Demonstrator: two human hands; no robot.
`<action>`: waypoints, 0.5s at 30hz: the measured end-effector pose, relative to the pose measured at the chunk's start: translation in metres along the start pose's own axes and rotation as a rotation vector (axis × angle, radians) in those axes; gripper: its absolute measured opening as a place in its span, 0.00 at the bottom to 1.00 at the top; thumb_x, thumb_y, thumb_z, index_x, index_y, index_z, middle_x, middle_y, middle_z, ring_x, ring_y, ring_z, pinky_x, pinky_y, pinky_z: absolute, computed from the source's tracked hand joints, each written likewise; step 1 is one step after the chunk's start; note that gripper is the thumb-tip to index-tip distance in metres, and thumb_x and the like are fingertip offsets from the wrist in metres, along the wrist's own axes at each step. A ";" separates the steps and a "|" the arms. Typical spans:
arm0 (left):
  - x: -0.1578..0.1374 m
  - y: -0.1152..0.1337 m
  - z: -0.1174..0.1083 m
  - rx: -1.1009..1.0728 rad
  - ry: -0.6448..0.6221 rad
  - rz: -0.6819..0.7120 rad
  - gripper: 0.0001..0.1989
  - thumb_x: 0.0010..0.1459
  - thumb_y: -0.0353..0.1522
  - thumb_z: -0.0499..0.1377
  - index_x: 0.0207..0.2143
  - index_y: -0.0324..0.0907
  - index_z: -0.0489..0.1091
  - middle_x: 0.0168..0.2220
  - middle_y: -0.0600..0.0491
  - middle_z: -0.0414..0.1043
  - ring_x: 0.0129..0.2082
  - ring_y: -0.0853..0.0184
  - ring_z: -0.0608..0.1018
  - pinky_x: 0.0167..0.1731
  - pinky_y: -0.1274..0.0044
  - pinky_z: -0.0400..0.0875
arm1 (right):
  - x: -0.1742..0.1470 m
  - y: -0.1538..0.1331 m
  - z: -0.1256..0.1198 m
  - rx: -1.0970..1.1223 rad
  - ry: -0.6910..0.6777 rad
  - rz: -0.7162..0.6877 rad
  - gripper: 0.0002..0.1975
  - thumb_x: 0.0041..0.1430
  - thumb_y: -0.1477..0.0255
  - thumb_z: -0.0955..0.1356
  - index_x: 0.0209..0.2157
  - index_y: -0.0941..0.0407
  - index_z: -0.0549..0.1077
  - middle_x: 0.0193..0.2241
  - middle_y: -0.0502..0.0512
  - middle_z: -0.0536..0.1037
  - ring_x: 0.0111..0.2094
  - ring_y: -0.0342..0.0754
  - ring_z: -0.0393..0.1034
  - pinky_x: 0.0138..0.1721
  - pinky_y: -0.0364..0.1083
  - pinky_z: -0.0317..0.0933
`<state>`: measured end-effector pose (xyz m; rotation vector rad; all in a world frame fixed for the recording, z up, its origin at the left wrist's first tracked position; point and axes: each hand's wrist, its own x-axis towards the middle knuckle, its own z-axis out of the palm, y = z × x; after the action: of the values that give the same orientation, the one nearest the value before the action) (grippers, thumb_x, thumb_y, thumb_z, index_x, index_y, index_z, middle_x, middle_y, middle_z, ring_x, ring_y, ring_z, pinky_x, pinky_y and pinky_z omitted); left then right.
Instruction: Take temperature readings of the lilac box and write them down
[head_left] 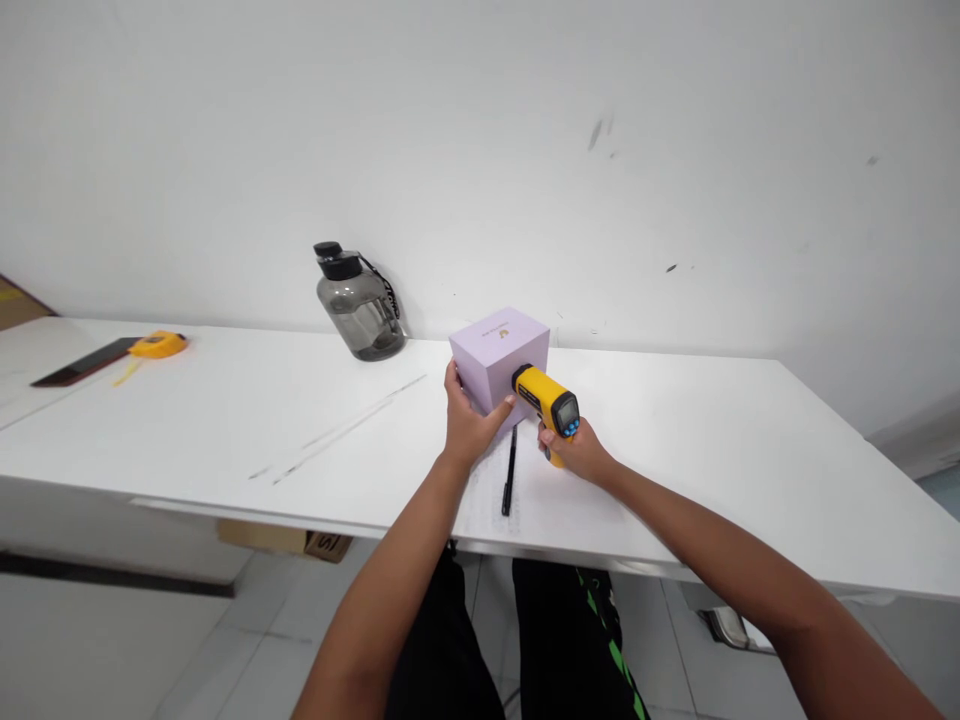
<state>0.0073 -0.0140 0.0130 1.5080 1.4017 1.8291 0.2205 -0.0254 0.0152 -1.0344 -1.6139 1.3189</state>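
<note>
My left hand [472,420] grips the near left corner of a lilac box [501,345], with the thumb on its front face and fingers along its left side. In my right hand [576,448] is a yellow and black infrared thermometer [546,398], held by its handle. Its nose points at the front face of the box, close to it or touching; I cannot tell which. The small screen and blue buttons face me. Just below the box, a black pen [510,475] lies on a sheet of paper [487,500] with faint print.
A grey see-through water bottle [364,310] with a black lid stands against the wall, left of the box. Farther left lie a yellow tape measure [159,345] and a dark flat object [86,363]. Under the white table [712,460] is a cardboard box [281,538].
</note>
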 end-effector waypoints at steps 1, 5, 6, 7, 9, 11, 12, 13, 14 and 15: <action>0.000 0.000 0.000 -0.001 0.001 0.001 0.62 0.47 0.52 0.77 0.76 0.48 0.49 0.77 0.35 0.55 0.77 0.44 0.63 0.74 0.55 0.62 | 0.000 0.000 0.000 0.002 0.000 0.001 0.27 0.50 0.43 0.76 0.29 0.52 0.72 0.24 0.54 0.74 0.29 0.51 0.71 0.29 0.50 0.70; 0.000 -0.001 0.000 0.000 -0.001 0.010 0.62 0.48 0.52 0.76 0.76 0.48 0.49 0.77 0.35 0.55 0.77 0.43 0.63 0.75 0.55 0.61 | 0.001 0.002 -0.001 0.015 -0.015 -0.001 0.27 0.50 0.43 0.77 0.29 0.52 0.72 0.24 0.54 0.74 0.28 0.51 0.71 0.29 0.50 0.70; 0.000 -0.001 -0.001 0.000 -0.002 0.012 0.62 0.48 0.52 0.76 0.76 0.47 0.49 0.77 0.35 0.55 0.77 0.43 0.63 0.75 0.55 0.61 | 0.001 0.003 -0.002 0.017 -0.019 -0.005 0.27 0.51 0.43 0.77 0.29 0.52 0.72 0.24 0.54 0.74 0.29 0.51 0.71 0.29 0.51 0.70; 0.000 0.000 -0.001 0.000 -0.004 0.012 0.62 0.48 0.52 0.76 0.76 0.47 0.49 0.77 0.35 0.55 0.77 0.43 0.63 0.75 0.55 0.61 | 0.001 0.003 -0.002 0.018 -0.022 -0.009 0.27 0.51 0.43 0.77 0.29 0.52 0.72 0.24 0.54 0.74 0.29 0.52 0.72 0.30 0.51 0.70; 0.000 0.000 -0.001 -0.001 -0.005 0.010 0.62 0.48 0.53 0.76 0.76 0.47 0.49 0.77 0.35 0.54 0.77 0.43 0.62 0.75 0.55 0.61 | 0.001 0.004 -0.002 0.019 -0.023 -0.016 0.27 0.52 0.43 0.77 0.29 0.52 0.72 0.24 0.54 0.73 0.29 0.52 0.72 0.30 0.51 0.70; 0.000 0.000 -0.001 -0.003 -0.004 0.011 0.62 0.48 0.52 0.76 0.76 0.47 0.49 0.77 0.34 0.54 0.77 0.43 0.62 0.74 0.55 0.61 | 0.001 0.004 -0.002 0.012 -0.022 -0.016 0.27 0.52 0.43 0.76 0.30 0.52 0.72 0.24 0.54 0.73 0.30 0.52 0.72 0.30 0.51 0.70; 0.000 0.000 -0.001 -0.003 -0.004 0.012 0.62 0.48 0.52 0.76 0.76 0.47 0.49 0.77 0.34 0.54 0.77 0.43 0.62 0.74 0.55 0.61 | 0.001 0.004 -0.002 0.007 -0.020 -0.015 0.27 0.52 0.43 0.76 0.30 0.52 0.72 0.24 0.54 0.73 0.30 0.52 0.72 0.30 0.51 0.70; 0.000 0.000 -0.001 -0.001 -0.004 0.014 0.61 0.48 0.52 0.76 0.76 0.47 0.49 0.77 0.34 0.55 0.77 0.43 0.62 0.74 0.55 0.62 | 0.001 0.003 -0.001 0.001 -0.018 -0.014 0.28 0.51 0.42 0.76 0.30 0.52 0.72 0.24 0.54 0.73 0.30 0.52 0.72 0.30 0.51 0.70; 0.000 0.000 -0.001 0.002 -0.003 0.014 0.61 0.48 0.52 0.76 0.76 0.47 0.49 0.77 0.34 0.55 0.77 0.43 0.62 0.74 0.55 0.62 | 0.000 0.003 -0.001 -0.005 -0.016 -0.014 0.28 0.51 0.42 0.76 0.30 0.52 0.72 0.24 0.54 0.73 0.30 0.52 0.72 0.30 0.51 0.69; 0.000 0.000 -0.001 0.007 -0.002 0.013 0.61 0.48 0.52 0.76 0.76 0.48 0.49 0.77 0.35 0.55 0.77 0.43 0.62 0.74 0.55 0.61 | 0.000 0.002 -0.001 -0.009 -0.012 -0.016 0.28 0.51 0.41 0.76 0.30 0.52 0.72 0.24 0.54 0.73 0.29 0.52 0.71 0.30 0.51 0.69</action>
<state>0.0069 -0.0144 0.0129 1.5252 1.4018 1.8313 0.2214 -0.0246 0.0131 -1.0185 -1.6352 1.3104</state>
